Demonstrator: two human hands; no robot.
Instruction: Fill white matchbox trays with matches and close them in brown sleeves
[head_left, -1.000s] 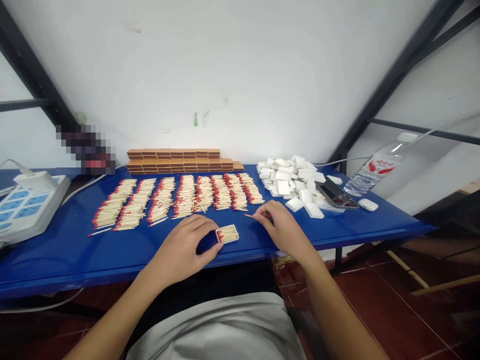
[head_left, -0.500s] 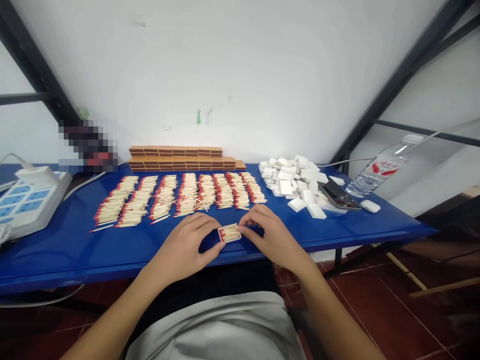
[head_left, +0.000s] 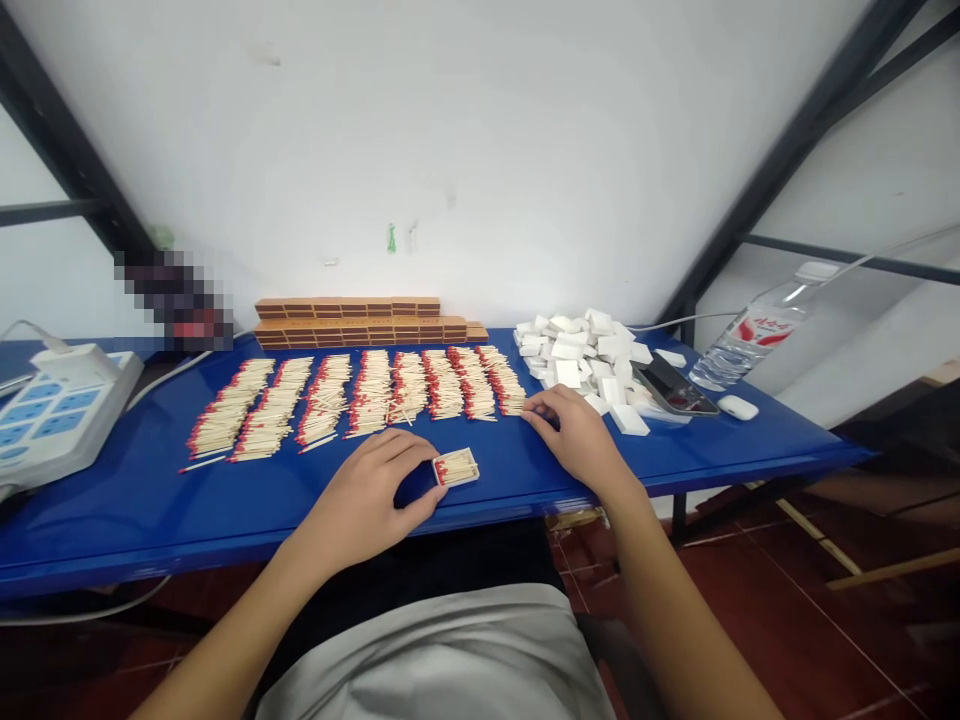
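Note:
My left hand [head_left: 379, 495] grips the left end of a small white matchbox tray [head_left: 456, 480] between thumb and fingers, near the table's front edge. Red-tipped matches [head_left: 455, 465] lie inside the tray, their heads mostly toward the left. Farther right, my right hand [head_left: 576, 438] has its thumb and fingers pinched at the near end of the rightmost row of loose matches [head_left: 501, 380]. Its fingertips touch the match ends there; how many they grip cannot be made out. Several more rows of matches [head_left: 371, 390] are spread to the left.
Matchbox sleeves [head_left: 360, 330] are stacked along the wall. White trays [head_left: 577, 345] are heaped at the right, beside a phone [head_left: 675, 385], a white earbud case [head_left: 738, 407] and a water bottle [head_left: 761, 335]. A power strip [head_left: 67, 410] sits on the left of the blue table [head_left: 285, 510].
My right hand has left the tray's right end and moved right and away from me to the rightmost match row. My left hand stays on the tray. The view has shifted slightly.

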